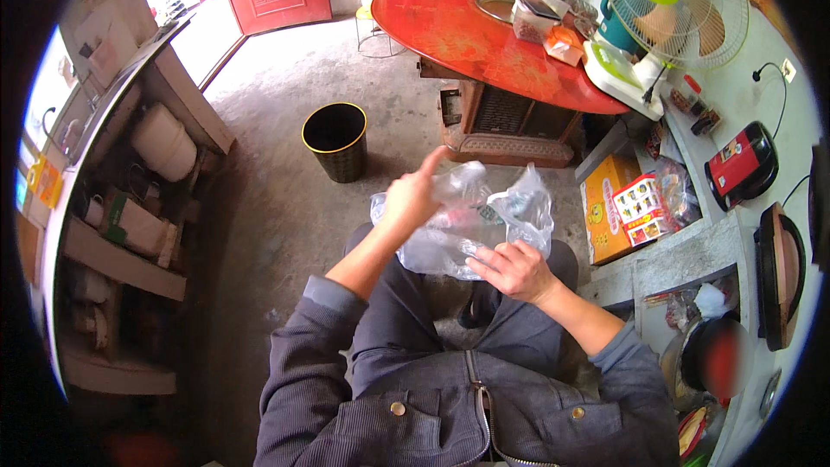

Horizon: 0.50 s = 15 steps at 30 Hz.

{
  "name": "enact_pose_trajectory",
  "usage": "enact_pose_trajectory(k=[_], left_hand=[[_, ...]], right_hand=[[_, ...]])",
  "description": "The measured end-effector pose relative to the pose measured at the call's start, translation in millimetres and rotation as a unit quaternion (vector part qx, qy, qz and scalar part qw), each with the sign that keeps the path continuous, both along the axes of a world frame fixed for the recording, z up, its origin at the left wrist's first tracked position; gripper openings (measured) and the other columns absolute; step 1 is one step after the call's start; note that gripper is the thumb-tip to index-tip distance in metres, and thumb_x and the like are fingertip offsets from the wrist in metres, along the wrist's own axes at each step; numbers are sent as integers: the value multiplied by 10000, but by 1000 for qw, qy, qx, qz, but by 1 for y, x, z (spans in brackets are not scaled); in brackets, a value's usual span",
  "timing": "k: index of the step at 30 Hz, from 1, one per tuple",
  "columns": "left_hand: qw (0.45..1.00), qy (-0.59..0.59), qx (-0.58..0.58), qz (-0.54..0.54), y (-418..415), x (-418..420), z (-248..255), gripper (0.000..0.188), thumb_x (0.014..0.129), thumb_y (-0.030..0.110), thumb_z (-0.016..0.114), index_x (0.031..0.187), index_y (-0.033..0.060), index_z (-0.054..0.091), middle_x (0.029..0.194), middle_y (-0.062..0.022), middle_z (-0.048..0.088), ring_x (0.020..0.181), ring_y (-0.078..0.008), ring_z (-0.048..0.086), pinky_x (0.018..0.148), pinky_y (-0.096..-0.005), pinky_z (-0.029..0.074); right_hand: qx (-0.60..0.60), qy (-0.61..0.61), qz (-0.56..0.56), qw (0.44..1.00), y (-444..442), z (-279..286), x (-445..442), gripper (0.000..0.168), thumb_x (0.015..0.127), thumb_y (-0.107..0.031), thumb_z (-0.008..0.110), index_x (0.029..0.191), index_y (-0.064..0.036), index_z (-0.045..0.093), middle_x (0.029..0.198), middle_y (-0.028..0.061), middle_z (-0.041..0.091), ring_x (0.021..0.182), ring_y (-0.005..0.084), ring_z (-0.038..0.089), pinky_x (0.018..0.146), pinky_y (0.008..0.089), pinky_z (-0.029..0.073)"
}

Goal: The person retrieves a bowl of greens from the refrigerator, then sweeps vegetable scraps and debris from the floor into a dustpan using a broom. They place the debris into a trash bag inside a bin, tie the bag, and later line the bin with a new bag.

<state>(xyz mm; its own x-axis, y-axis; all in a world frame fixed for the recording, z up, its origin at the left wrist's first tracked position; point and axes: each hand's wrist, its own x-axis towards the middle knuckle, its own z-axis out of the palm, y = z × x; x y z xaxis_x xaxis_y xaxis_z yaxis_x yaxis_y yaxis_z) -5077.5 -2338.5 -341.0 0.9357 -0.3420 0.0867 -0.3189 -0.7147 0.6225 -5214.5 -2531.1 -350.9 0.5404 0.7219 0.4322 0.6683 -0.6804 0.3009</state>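
Note:
A clear plastic bag point(447, 253) is spread above my knees, crumpled and see-through, with faint red and green patches showing on or in it. My left hand point(413, 200) grips its upper left part, one finger sticking out away from me. Around the bag's near right edge, the fingers of my right hand point(515, 270) are curled, thumb side towards the film. A raised corner of the bag stands up between the two hands. What lies inside cannot be made out.
A black waste bin point(337, 165) with a gold rim stands ahead on the left. Beyond is a red oval table point(454, 19) carrying a fan point(671, 0). Shelves point(123, 259) run along the left; on the right are a carton point(606, 207) and an electric kettle point(741, 165).

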Motion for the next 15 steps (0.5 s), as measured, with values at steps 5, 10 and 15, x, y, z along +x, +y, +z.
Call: enact_pose_trajectory(k=[5,10,15], left_hand=[[968,-119,-222,21,44,28,-9,409,718,-75,429,1103,47,499,1007,-135,591,909,-220,574,796,-321,442],[959,-265,-75,70,40,-10,11,351,700,53,532,1049,87,515,1005,-133,474,934,-288,510,808,-371,423],[923,-163,-329,118,39,-17,51,354,759,23,543,1099,59,449,766,-68,551,694,-137,539,637,-261,436]], right_hand=[[202,298,-322,875,-71,-45,-11,657,752,-522,553,1186,-41,449,1137,143,515,939,326,563,743,403,483],[75,284,-512,807,-80,-37,18,870,757,-507,563,1337,18,183,667,181,604,554,275,601,516,377,474],[299,27,-408,862,-112,25,32,956,702,-619,542,1361,-37,165,781,159,593,687,261,579,615,366,462]])
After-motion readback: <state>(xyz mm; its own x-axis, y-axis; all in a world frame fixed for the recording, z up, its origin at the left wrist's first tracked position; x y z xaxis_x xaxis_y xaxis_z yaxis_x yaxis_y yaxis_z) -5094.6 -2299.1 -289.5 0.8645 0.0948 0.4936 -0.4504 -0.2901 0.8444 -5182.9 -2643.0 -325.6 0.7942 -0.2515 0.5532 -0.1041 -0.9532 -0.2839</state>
